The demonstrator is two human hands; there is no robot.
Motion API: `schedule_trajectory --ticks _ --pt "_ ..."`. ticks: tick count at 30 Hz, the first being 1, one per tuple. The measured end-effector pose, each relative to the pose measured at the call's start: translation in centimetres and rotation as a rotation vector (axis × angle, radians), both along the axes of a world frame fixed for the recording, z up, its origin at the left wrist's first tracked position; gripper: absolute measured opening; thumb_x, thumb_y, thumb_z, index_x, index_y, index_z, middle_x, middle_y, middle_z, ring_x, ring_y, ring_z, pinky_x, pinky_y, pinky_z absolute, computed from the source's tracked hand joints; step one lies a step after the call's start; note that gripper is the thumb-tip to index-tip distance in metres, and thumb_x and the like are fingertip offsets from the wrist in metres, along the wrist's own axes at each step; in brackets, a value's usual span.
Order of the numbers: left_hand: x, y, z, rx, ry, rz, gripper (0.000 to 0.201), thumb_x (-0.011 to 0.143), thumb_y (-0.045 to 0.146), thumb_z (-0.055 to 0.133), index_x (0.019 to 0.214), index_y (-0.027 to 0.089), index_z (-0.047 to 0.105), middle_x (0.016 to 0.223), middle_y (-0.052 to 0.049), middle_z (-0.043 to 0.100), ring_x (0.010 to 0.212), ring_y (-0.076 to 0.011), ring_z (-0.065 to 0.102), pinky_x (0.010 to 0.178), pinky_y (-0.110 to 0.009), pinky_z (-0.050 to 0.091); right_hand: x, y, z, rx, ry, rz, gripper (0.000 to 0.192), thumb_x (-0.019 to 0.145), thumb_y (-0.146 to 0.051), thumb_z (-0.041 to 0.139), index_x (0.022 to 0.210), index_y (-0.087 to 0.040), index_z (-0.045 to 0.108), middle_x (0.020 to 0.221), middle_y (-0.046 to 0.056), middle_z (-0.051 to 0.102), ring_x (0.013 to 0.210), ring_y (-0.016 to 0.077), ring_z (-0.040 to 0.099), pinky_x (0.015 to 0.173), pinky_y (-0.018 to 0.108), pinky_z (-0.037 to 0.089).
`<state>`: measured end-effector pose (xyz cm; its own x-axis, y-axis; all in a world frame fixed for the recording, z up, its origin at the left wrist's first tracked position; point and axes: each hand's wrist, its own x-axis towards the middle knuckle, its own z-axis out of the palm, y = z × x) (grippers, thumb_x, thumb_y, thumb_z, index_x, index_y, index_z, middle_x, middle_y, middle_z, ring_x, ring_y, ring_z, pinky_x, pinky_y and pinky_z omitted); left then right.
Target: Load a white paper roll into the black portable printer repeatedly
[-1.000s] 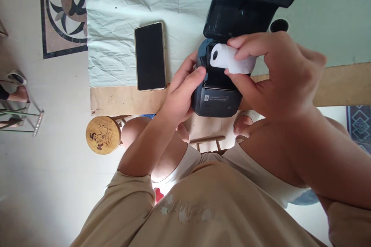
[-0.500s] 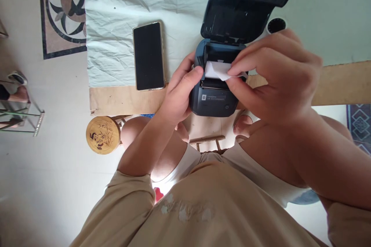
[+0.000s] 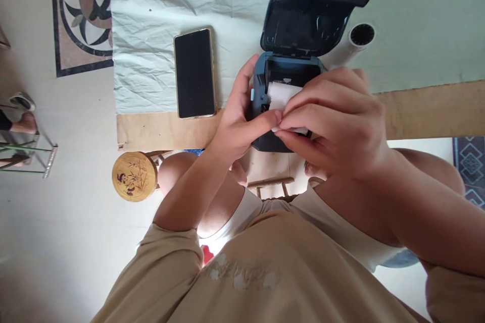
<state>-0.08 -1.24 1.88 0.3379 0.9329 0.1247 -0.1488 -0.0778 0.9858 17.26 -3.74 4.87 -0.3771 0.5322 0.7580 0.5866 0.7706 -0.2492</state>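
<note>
A small dark label printer (image 3: 261, 78) is at the table's front edge, its black lid (image 3: 306, 15) swung up and back. White roll paper (image 3: 282, 92) lies in its bay, with the loose end drawn toward me over the front. My left hand (image 3: 240, 121) wraps the printer's left side, its thumb reaching over the front to the paper's end. My right hand (image 3: 337, 118) pinches that end between thumb and fingers, close to the left thumb. Both hands cover most of the printer's front panel and right side.
A phone (image 3: 194, 73) with a dark screen lies left of the printer on a pale green cloth (image 3: 151, 10). Behind my right hand is a white cylinder with a dark round end (image 3: 361, 34). A round wooden stool (image 3: 134, 176) stands by my left knee. Another person's foot (image 3: 28, 123) shows at far left.
My right hand has moved left and toward me, drawing the paper's end over the printer's front. My left thumb has moved right from the printer's rim onto the paper. The lid has shifted slightly left.
</note>
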Motion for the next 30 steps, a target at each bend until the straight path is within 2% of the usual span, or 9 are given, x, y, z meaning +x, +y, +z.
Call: schedule_trajectory --ticks 3,6,9,13,16,20,23,26,30 --pt "0.0 0.1 -0.1 0.035 0.02 -0.021 0.075 0.062 0.047 0.074 0.127 0.029 0.039 0.11 -0.002 0.057 0.095 -0.0164 0.059 0.081 -0.027 0.048 0.3 0.0 0.3 -0.056 0.003 0.009 0.009 0.071 -0.025 0.065 0.077 -0.022 0.059 0.087 -0.004 0.065 0.082 0.0151 0.057 0.074 0.033 0.042" --pt "0.0 0.3 -0.4 0.082 -0.003 -0.033 0.075 0.062 0.042 0.074 0.126 0.03 0.038 0.111 -0.001 0.056 0.096 -0.0161 0.059 0.079 -0.026 0.049 0.6 0.0 0.6 -0.095 0.025 -0.06 0.012 0.072 -0.026 0.063 0.082 -0.021 0.058 0.091 0.002 0.063 0.083 0.0163 0.055 0.079 0.036 0.041" --pt "-0.1 0.5 -0.7 0.103 -0.043 -0.079 0.08 0.059 0.04 0.077 0.128 0.031 0.036 0.112 -0.001 0.056 0.092 -0.0159 0.06 0.072 -0.025 0.05 0.7 0.0 0.6 -0.149 -0.033 -0.103 0.02 0.075 -0.028 0.06 0.093 -0.02 0.057 0.102 0.006 0.059 0.094 0.0205 0.053 0.084 0.041 0.041" --pt "-0.2 0.5 -0.6 0.095 -0.071 -0.1 0.072 0.063 0.041 0.074 0.126 0.03 0.04 0.114 -0.002 0.055 0.097 -0.0166 0.059 0.079 -0.026 0.05 0.8 0.1 0.5 -0.246 -0.066 -0.101 0.031 0.078 -0.036 0.057 0.104 -0.019 0.053 0.108 0.008 0.053 0.102 0.0225 0.05 0.089 0.044 0.039" --pt "-0.2 0.3 -0.3 0.064 -0.05 -0.08 0.064 0.069 0.041 0.07 0.125 0.03 0.041 0.112 -0.002 0.055 0.096 -0.0153 0.059 0.079 -0.025 0.049 1.0 0.1 0.5 -0.252 -0.091 -0.101 0.033 0.078 -0.036 0.057 0.105 -0.019 0.052 0.109 0.008 0.052 0.103 0.0232 0.05 0.089 0.043 0.039" --pt "-0.1 0.3 -0.3 0.074 -0.012 -0.075 0.075 0.064 0.041 0.074 0.128 0.031 0.038 0.109 -0.003 0.055 0.089 -0.015 0.059 0.072 -0.024 0.049 1.5 0.3 0.6 -0.216 -0.093 -0.057 0.034 0.077 -0.037 0.058 0.104 -0.019 0.051 0.105 0.008 0.054 0.096 0.0207 0.052 0.087 0.04 0.039" --pt "-0.2 0.5 -0.5 0.064 0.022 -0.073 0.082 0.06 0.045 0.076 0.13 0.032 0.035 0.113 -0.003 0.054 0.09 -0.0169 0.06 0.071 -0.026 0.05 1.7 0.4 0.5 -0.208 -0.086 -0.091 0.032 0.078 -0.038 0.056 0.104 -0.019 0.051 0.104 0.007 0.055 0.098 0.0212 0.051 0.086 0.039 0.039" --pt "-0.2 0.6 -0.7 0.071 0.018 -0.089 0.085 0.058 0.045 0.077 0.13 0.032 0.034 0.117 -0.004 0.053 0.094 -0.0188 0.06 0.074 -0.027 0.051 1.4 0.3 0.6 -0.231 -0.077 -0.122 0.03 0.079 -0.038 0.055 0.102 -0.019 0.051 0.104 0.007 0.055 0.099 0.0204 0.051 0.086 0.038 0.038" --pt "-0.2 0.6 -0.6 0.083 -0.004 -0.089 0.079 0.061 0.044 0.075 0.129 0.031 0.036 0.117 -0.003 0.054 0.1 -0.0196 0.06 0.082 -0.03 0.051 0.9 -0.1 0.7 -0.269 -0.064 -0.141 0.026 0.078 -0.034 0.057 0.1 -0.02 0.052 0.103 0.006 0.054 0.099 0.02 0.051 0.087 0.039 0.038"
